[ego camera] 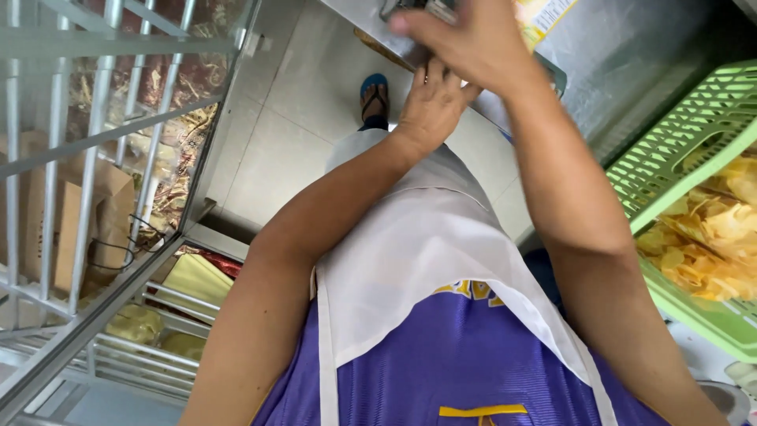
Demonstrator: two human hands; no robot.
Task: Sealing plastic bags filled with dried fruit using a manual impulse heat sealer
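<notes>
My left hand reaches forward to the edge of a steel counter, fingers curled and tucked under my right hand. My right hand lies on top, with its fingers spread over a dark grey metal object that the top edge of the frame cuts off. What either hand grips is hidden by the other hand. A clear packet with a yellow printed label lies on the counter just right of my right hand. I wear a white apron over a purple shirt.
A green plastic basket full of pale yellow chips stands at the right, close to my right forearm. A grey metal rack at the left holds brown paper bags and yellowish packets. My foot in a blue sandal stands on the tiled floor.
</notes>
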